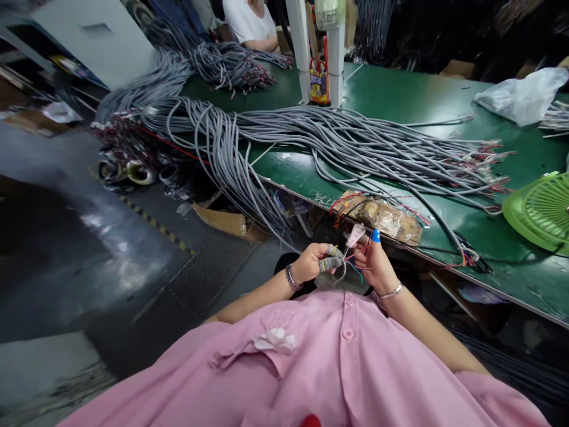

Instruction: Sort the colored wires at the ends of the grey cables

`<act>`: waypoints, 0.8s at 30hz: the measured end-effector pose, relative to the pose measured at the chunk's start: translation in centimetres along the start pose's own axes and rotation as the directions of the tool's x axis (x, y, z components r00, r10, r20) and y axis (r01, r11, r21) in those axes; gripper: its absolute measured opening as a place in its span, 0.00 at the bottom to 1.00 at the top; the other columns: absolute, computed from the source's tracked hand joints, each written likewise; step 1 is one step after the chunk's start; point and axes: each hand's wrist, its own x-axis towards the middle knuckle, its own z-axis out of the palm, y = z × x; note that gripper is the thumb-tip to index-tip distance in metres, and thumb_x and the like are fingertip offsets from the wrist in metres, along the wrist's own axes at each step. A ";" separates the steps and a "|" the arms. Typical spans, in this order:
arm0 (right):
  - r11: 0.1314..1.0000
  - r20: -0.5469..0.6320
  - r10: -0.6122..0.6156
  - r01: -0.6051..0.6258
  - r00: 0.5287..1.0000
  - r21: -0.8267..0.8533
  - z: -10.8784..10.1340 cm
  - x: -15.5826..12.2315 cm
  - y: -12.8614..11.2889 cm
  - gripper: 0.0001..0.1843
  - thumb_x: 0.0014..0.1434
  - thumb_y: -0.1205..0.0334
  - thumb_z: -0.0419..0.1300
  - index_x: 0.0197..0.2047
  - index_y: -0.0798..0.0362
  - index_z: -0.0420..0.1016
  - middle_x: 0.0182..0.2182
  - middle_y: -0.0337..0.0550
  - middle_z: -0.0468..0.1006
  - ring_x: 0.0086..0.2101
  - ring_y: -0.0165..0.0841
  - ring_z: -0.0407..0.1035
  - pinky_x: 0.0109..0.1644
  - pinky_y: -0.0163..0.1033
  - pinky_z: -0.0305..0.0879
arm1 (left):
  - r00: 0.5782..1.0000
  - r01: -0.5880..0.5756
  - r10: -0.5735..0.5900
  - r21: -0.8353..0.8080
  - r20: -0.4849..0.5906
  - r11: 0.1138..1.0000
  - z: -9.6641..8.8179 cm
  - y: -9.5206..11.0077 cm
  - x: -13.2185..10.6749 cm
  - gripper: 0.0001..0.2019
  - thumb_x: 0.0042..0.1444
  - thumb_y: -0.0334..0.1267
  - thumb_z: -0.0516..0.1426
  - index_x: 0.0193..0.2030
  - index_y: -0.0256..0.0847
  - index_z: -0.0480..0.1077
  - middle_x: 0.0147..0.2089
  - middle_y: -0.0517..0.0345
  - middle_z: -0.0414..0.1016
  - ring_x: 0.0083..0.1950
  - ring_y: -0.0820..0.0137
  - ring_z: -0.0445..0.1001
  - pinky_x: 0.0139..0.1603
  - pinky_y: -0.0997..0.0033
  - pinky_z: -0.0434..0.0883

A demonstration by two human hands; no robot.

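My left hand (312,263), with grey yellow-striped covers on its fingers, pinches the end of a grey cable just above my lap. From those fingertips thin coloured wires (354,268) in red, blue, green and white fan out. My right hand (377,265) meets them from the other side, its fingers curled in at the wires and a blue cover on the thumb. A small pale pink piece (355,235) shows at the right fingertips; its kind and how it is held are unclear. Part of the right fingers is hidden.
Long grey cables (306,133) lie in a bundle across the green table (400,95) and hang over its near edge. A taped brown block (377,216) sits at that edge. A green fan (540,210) stands right. Behind the table is a person (251,24) in white.
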 end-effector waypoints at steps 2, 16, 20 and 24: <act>1.000 -0.022 -0.001 0.001 1.000 -0.001 -0.6 -0.4 0.1 0.31 0.51 0.30 0.60 0.32 0.54 0.70 0.25 0.37 0.70 0.16 0.19 0.40 0.16 0.29 0.33 | 1.000 0.022 -0.022 0.009 0.012 1.000 -0.1 0.1 -1.1 0.22 0.48 0.53 0.66 0.32 0.31 0.74 0.22 0.58 0.71 0.21 0.78 0.65 0.24 0.78 0.63; 0.992 0.093 0.067 -0.056 0.993 -0.115 0.3 -0.7 -1.1 0.29 0.55 0.32 0.56 0.33 0.52 0.70 0.24 0.37 0.71 0.16 0.20 0.35 0.17 0.31 0.28 | 0.987 -0.081 0.097 0.125 -0.126 0.989 -0.8 0.7 -5.1 0.19 0.50 0.50 0.66 0.34 0.32 0.76 0.26 0.55 0.74 0.26 0.76 0.70 0.29 0.77 0.69; 0.989 0.090 -0.023 0.035 0.996 -0.142 1.6 -0.6 -1.9 0.23 0.54 0.39 0.63 0.31 0.53 0.70 0.21 0.32 0.64 0.16 0.19 0.37 0.17 0.29 0.30 | 0.988 -0.095 0.106 0.101 -0.115 0.990 -0.6 0.8 -3.3 0.19 0.51 0.49 0.66 0.36 0.31 0.76 0.28 0.53 0.76 0.27 0.75 0.71 0.29 0.78 0.69; 0.971 0.030 -0.132 0.135 0.991 -0.197 1.7 -0.5 -1.3 0.22 0.56 0.41 0.63 0.29 0.53 0.69 0.18 0.29 0.55 0.16 0.20 0.40 0.17 0.28 0.35 | 0.989 -0.107 0.115 0.086 -0.095 0.991 -0.3 0.6 -1.8 0.19 0.51 0.49 0.65 0.38 0.31 0.76 0.29 0.52 0.76 0.28 0.75 0.72 0.30 0.77 0.70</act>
